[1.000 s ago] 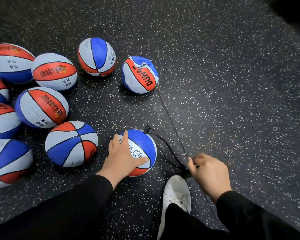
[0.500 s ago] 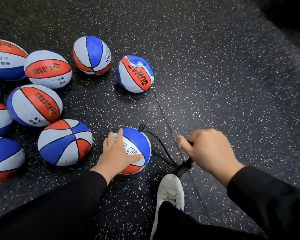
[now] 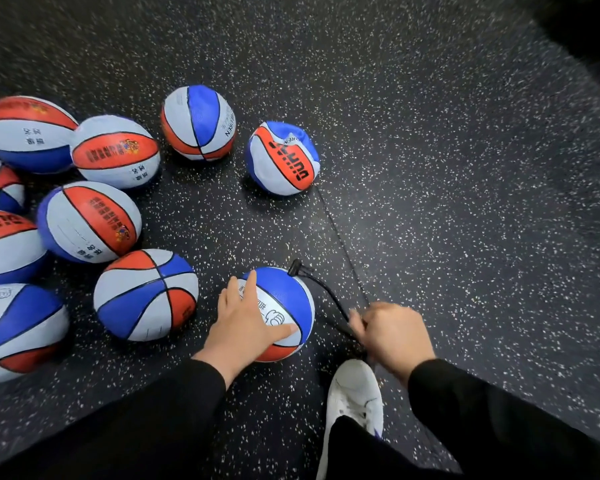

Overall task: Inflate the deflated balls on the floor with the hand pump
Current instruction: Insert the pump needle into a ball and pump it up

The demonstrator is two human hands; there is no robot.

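A small red, white and blue ball [image 3: 288,299] lies on the black speckled floor in front of me. My left hand [image 3: 245,323] rests flat on its left side, fingers spread, steadying it. A black pump hose [image 3: 321,289] runs from the ball's top right down to the hand pump. My right hand [image 3: 392,332] is closed around the pump handle, low near the floor; the pump body is mostly hidden under that hand. A crumpled, deflated ball [image 3: 283,159] sits farther away.
Several more balls [image 3: 146,294] of the same colours crowd the left side. My white shoe [image 3: 355,396] stands by the pump's base. Open speckled floor [image 3: 465,202] stretches to the right, with a seam line running diagonally.
My right hand rose with the pump handle half a second ago and has come back down low. The left hand stayed on the ball.
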